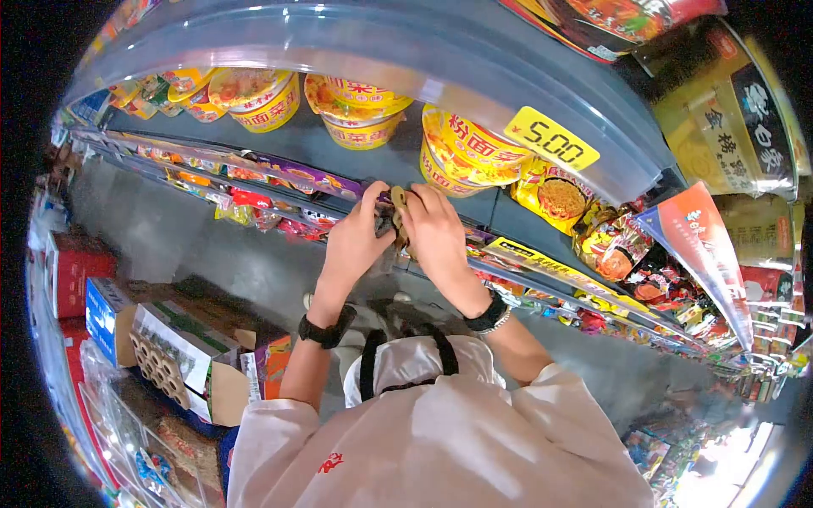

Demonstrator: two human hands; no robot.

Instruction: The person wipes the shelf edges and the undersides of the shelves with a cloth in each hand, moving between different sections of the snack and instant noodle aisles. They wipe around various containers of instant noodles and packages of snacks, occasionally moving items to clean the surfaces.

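Observation:
My left hand (356, 241) and my right hand (434, 244) meet at the front edge of a shelf, each with a dark band at the wrist. Between the fingertips is a small olive-brown piece (399, 203), perhaps folded; its kind is not clear. Fingers of both hands are bent and closed around it, and they hide much of it. Something dark shows beside the left fingertips. Just behind my right hand stands a yellow instant noodle bowl (461, 161). Another noodle bowl (360, 118) stands farther back to the left.
A yellow price tag (552, 137) reading 5.00 hangs on the upper shelf's edge. Bagged noodles (555, 195) lie at right, near a slanted orange-and-white card (703, 254). Lower shelves hold colourful packets. Behind me at left are an opened cardboard box (182, 364) and a blue box (106, 317).

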